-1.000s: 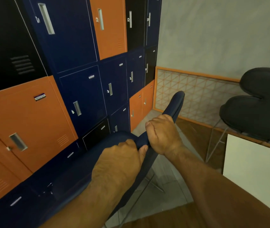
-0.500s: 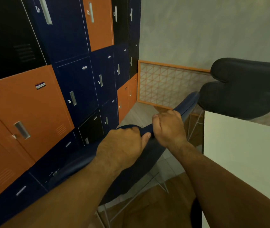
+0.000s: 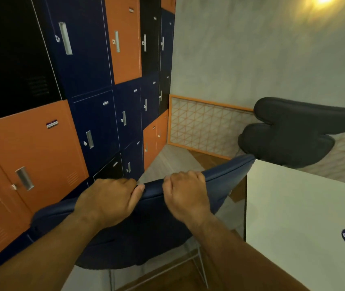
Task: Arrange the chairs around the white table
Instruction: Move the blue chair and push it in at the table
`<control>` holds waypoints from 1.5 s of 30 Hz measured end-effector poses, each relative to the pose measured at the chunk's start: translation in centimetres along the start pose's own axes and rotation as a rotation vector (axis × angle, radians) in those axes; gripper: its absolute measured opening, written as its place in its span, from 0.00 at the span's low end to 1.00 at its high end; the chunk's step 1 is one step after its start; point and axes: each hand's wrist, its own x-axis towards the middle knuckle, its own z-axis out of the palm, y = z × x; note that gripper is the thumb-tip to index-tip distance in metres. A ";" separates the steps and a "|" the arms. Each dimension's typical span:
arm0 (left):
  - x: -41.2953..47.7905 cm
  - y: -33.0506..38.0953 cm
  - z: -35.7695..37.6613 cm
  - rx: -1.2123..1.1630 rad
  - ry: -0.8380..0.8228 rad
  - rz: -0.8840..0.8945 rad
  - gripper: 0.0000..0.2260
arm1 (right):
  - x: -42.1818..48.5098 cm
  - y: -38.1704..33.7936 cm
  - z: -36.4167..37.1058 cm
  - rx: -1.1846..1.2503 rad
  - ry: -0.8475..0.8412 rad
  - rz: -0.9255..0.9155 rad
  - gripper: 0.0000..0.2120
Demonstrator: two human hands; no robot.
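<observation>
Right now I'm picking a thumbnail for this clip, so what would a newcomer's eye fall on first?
First, the two hands, left hand and right hand, gripping the top edge of a navy blue chair in the centre foreground. Next, the wall of orange, navy and black lockers filling the left side. Then the dark grey chair at right, behind the corner of the white table.

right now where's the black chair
Head view, upper right: the black chair stands at the white table's far edge, against the grey wall.
</observation>
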 end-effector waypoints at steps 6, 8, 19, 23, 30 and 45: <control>0.9 0.3 -0.1 0.006 -0.018 -0.082 0.28 | 1.5 3.0 -0.9 0.068 -0.102 -0.201 0.16; 0.8 0.3 0.3 0.025 -0.056 -0.120 0.29 | 2.1 4.7 -1.5 0.044 -0.161 -0.285 0.16; 5.3 8.2 2.0 0.182 -0.152 -0.202 0.20 | 3.5 8.1 -1.4 -0.004 -0.046 -0.247 0.25; 5.4 8.4 2.6 0.162 -0.064 -0.321 0.21 | 3.8 8.3 -1.2 0.052 -0.014 -0.245 0.22; 5.6 8.1 2.9 0.142 -0.074 -0.361 0.24 | 3.6 7.7 -0.9 0.015 -0.030 -0.206 0.18; 3.2 6.4 1.6 0.057 -0.014 -0.138 0.16 | 1.2 3.2 -2.8 -0.252 -0.132 -0.213 0.12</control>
